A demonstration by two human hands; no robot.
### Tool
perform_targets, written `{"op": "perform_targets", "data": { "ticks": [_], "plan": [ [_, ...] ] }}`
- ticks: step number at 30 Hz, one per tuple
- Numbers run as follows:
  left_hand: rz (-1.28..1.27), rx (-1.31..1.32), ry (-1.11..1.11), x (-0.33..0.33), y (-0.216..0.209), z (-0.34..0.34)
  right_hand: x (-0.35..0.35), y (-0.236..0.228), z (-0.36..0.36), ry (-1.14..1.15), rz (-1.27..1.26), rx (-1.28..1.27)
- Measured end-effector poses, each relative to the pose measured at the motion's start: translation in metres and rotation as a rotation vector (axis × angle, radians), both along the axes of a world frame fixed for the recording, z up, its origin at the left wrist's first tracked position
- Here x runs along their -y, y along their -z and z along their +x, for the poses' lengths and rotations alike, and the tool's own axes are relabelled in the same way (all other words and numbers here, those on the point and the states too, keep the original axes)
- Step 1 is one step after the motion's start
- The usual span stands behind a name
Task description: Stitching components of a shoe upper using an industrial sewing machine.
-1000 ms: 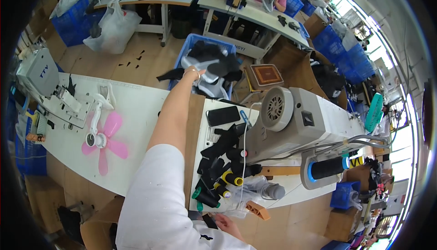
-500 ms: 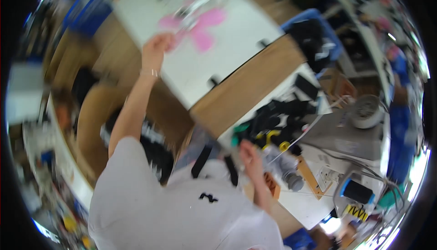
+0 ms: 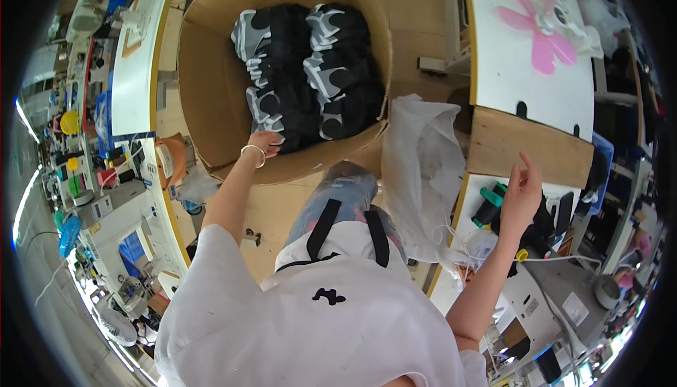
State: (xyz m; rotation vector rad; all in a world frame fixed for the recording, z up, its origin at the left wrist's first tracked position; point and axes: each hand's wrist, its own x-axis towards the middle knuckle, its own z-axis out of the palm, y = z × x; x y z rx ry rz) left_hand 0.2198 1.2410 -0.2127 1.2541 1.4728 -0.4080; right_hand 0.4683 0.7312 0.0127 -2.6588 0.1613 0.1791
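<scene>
A large cardboard box [image 3: 204,115] stands on the floor in front of me. Inside lie several black-and-grey bundles [image 3: 338,70], stacked in two rows; they look like fabric pieces, but their exact kind is unclear. My left hand [image 3: 266,143], with a white bangle at the wrist, reaches over the box's near side. Its fingers stretch out at the nearest left bundle [image 3: 289,115]; whether they touch it I cannot tell. My right hand [image 3: 522,193] hovers by the right-hand table with fingers apart, holding nothing, close to thread spools [image 3: 488,207] and dark pieces.
A translucent plastic bag [image 3: 423,168] hangs between the box and the right-hand table [image 3: 518,91]. That table carries a pink-bladed fan [image 3: 541,24], a brown board [image 3: 529,144] and a grey sewing machine [image 3: 575,292]. Another white worktable [image 3: 137,94] runs along the left.
The view has swung left from the right-hand table to the box. My left hand has gone from beside the pink fan to the bundles. My right hand is now raised beside the table.
</scene>
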Motion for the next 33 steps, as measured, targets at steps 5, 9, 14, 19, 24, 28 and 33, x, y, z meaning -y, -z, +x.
{"op": "perform_targets", "data": {
  "ticks": [5, 9, 14, 19, 24, 28, 33],
  "plan": [
    [0.325, -0.221, 1.061, -0.009, 0.102, -0.042, -0.065, 0.084, 0.042, -0.297, -0.265, 0.25],
    [0.193, -0.309, 1.317, -0.009, 0.152, -0.033, -0.08, 0.15, 0.051, -0.35, -0.551, 0.283],
    [0.349, -0.464, 1.484, -0.033, 0.186, -0.027, -0.071, 0.179, 0.054, -0.348, -0.644, 0.356],
    [0.567, -0.576, 1.253, -0.068, 0.25, -0.034, -0.065, 0.189, 0.061, -0.428, -0.608, 0.425],
    [0.574, -0.69, -0.044, -0.115, 0.334, -0.075, -0.055, 0.195, 0.065, -0.497, -0.637, 0.451],
    [0.339, -0.546, -0.194, -0.158, 0.379, -0.086, -0.044, 0.197, 0.068, -0.552, -0.734, 0.446],
    [0.053, -0.266, -0.438, -0.187, 0.402, -0.049, -0.031, 0.197, 0.069, -0.574, -0.828, 0.439]
  ]
}}
